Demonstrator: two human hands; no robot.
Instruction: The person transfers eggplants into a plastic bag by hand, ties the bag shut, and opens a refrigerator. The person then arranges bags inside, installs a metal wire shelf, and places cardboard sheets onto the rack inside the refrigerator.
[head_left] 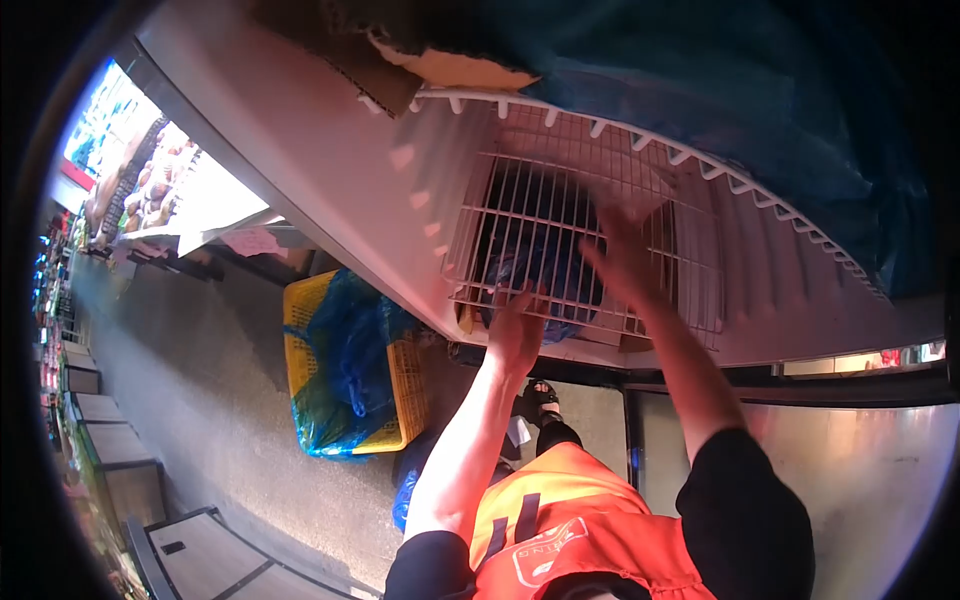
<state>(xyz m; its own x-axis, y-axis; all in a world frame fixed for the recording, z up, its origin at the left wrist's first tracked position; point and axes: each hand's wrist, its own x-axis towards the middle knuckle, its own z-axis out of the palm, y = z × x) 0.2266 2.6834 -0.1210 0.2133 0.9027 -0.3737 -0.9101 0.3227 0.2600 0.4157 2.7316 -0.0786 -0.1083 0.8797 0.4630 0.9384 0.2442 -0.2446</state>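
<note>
A white wire shelf point(560, 225) spans the inside of a white-walled refrigerated cabinet in front of me. My left hand point(515, 328) is at its front edge, with the fingers closed around the wires there. Over the right part of the same shelf is my right hand point(628, 258), slightly blurred, thumb and fingers apart and nothing held. Below the wires, partly hidden by them, a blue plastic bag point(560, 275) sits in a dark space. Cardboard shows beside it at the cabinet's bottom.
Above, another wire shelf point(640, 135) carries torn cardboard point(450, 68) and large blue plastic point(720, 110). A yellow crate point(408, 385) with a blue bag point(350, 350) stands on the floor at left. An opened cabinet door point(790, 480) lies to my right. Lit produce point(160, 180) is at far left.
</note>
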